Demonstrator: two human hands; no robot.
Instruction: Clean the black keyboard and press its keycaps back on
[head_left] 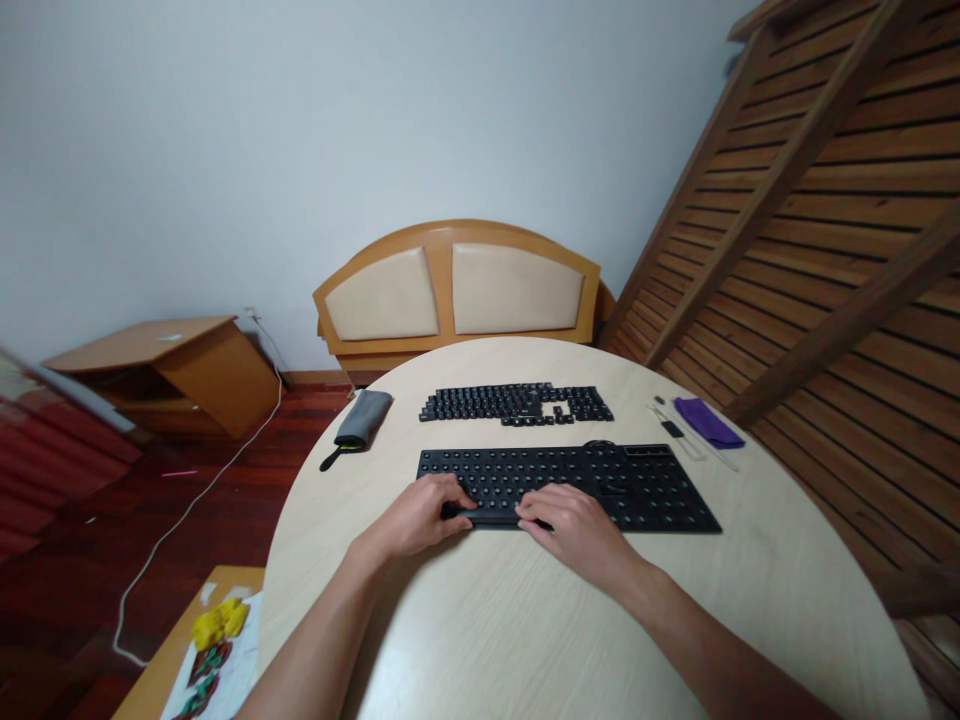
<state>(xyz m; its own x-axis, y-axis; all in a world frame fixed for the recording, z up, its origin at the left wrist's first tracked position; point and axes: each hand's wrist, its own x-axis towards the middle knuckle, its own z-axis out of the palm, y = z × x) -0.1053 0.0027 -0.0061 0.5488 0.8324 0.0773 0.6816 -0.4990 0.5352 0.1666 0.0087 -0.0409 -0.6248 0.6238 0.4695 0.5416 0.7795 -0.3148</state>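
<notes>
A black keyboard with its keycaps off lies before me, showing rows of bare key stems. At its front edge, a long black bar that looks like the space bar keycap spans the gap between my hands. My left hand is closed, thumb and forefinger pinching the bar's left end. At the other end my right hand curls its fingers and thumb around the bar. Behind the keyboard, many loose black keycaps lie in keyboard order. How firmly the bar sits on the keyboard is hidden.
On the round pale table, a grey pouch lies at left. A purple cloth and small tools lie at right. A low wooden stand holds yellow gloves. Slatted wooden panels lean at right.
</notes>
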